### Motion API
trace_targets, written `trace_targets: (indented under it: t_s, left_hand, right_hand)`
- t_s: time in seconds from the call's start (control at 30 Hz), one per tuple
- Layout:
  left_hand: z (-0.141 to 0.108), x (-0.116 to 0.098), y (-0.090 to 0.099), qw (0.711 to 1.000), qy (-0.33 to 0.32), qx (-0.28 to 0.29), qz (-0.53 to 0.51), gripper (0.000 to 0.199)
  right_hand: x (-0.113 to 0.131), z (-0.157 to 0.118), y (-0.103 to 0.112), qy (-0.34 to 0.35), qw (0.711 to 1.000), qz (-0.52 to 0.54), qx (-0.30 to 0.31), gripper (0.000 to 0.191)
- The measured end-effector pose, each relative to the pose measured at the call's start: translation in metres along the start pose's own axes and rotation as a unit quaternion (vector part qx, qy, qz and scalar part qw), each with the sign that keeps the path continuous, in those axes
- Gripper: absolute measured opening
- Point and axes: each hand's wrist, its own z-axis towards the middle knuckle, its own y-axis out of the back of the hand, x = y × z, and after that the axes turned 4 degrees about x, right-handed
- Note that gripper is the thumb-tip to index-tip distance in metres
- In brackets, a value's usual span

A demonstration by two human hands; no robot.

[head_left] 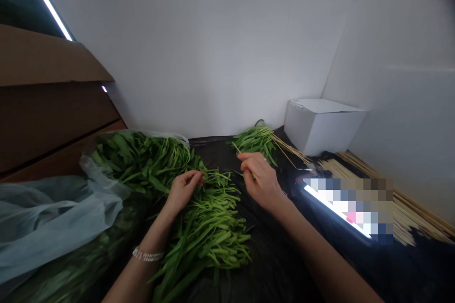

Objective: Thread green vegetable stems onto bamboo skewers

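In the middle lies a pile of long-leaved green vegetables (213, 232) with pale thin stems, their cut ends pointing right. My left hand (183, 191) is over the pile's far end, thumb and forefinger pinched on a green stem there. A thin wooden skewer (235, 147) slants through my right hand (259, 180), whose fingers are closed around it. Its tip sticks out above the forefinger. Behind the right hand, a smaller bunch of greens (258, 138) rests with several skewers (289, 148) running out of it to the right.
More greens (142, 156) fill a clear plastic bag (95, 170) at left, beside a cardboard box (53, 104). A white box (316, 125) stands at back right. Many loose skewers (419, 215) lie along the right, next to a bright, partly pixelated screen (334, 208). Black plastic (273, 260) covers the surface.
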Motion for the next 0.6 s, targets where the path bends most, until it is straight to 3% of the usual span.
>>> trace_targets:
  t_s: [0.07,0.23,0.37,0.43,0.5,0.53,0.6]
  left_hand:
    - [-0.003,-0.007,-0.003,0.999,0.011,0.027,-0.028,0.053]
    - [-0.013,-0.021,-0.011,0.982,0.044,0.104,-0.149,0.052]
    - [-0.017,-0.025,-0.01,0.951,0.075,0.103,-0.281,0.036]
    - [-0.017,-0.027,-0.008,0.951,0.059,0.094,-0.288,0.033]
    - [-0.018,-0.031,-0.009,0.963,0.031,0.108,-0.246,0.031]
    - [-0.019,-0.034,-0.011,0.969,0.018,0.129,-0.21,0.031]
    - [-0.023,-0.04,-0.017,0.974,-0.005,0.181,-0.14,0.034]
  right_hand:
    - [0.009,-0.009,-0.012,0.051,0.998,0.046,-0.008,0.025]
    - [0.028,-0.033,-0.048,0.197,0.974,0.076,0.085,0.021]
    - [0.038,-0.04,-0.058,0.229,0.965,0.09,0.096,0.026]
    - [0.036,-0.037,-0.056,0.145,0.98,0.125,0.047,0.035]
    - [0.031,-0.032,-0.054,-0.014,0.986,0.168,-0.01,0.036]
    - [0.027,-0.029,-0.054,-0.104,0.975,0.197,-0.025,0.033]
    - [0.02,-0.024,-0.056,-0.249,0.921,0.3,-0.002,0.03]
